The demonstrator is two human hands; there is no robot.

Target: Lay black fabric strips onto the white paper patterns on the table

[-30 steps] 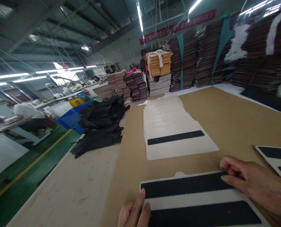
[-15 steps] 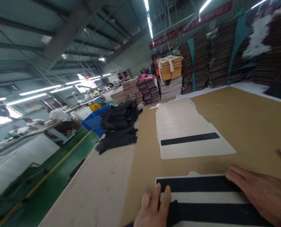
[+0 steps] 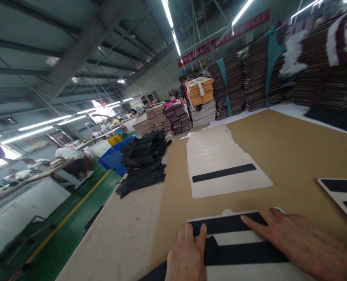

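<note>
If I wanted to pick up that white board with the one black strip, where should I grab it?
Probably the near right corner of the white board, coming from the right. It lies flat on the brown table, so fingers must slide under a free edge there.

red banner (image 3: 224, 37) on far wall, white characters too blurred to read
</note>
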